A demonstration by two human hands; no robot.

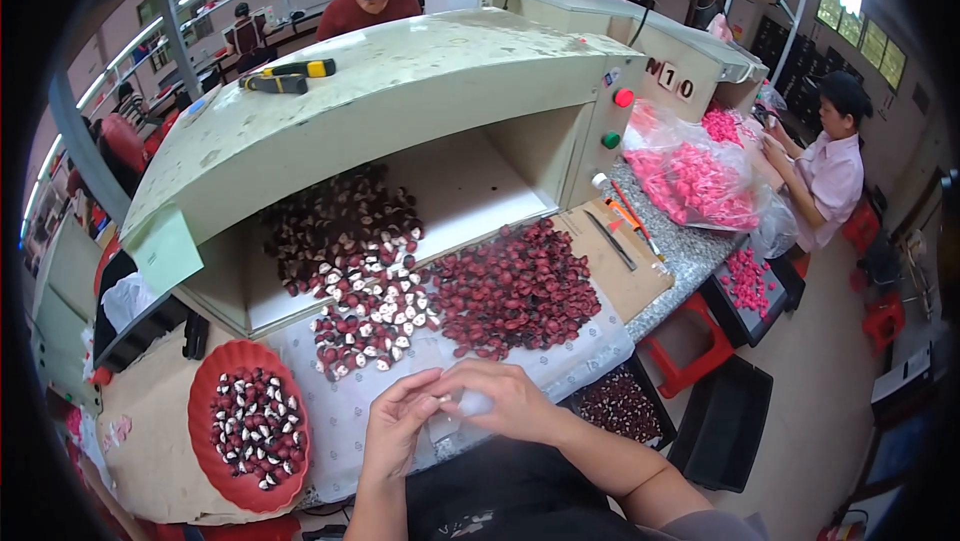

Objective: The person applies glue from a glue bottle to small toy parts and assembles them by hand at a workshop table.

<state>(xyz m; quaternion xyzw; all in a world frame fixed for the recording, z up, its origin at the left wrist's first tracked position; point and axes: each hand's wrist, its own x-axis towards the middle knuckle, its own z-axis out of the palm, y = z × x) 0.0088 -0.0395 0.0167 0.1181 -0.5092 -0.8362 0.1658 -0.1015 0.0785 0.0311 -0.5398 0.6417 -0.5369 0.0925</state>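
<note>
The right hand (510, 401) is closed around a pale, cloudy thing, perhaps a small bottle (475, 404), its far side hidden by the fingers. The left hand's (395, 426) fingertips bend in beside the bottle's narrow end; whether they pinch anything is too small to tell. Both hands are above the cloth's near edge, just in front of a heap of dark red pieces (515, 291). Red-and-white pieces (370, 319) run back into the cabinet (400, 106), where shadow blurs the rearmost. Large dark characters (670, 79) mark another cabinet's side; pale lettering (465, 524) on the wearer's black clothing is cut off below. Any writing on the green paper (165, 253) is unreadable.
</note>
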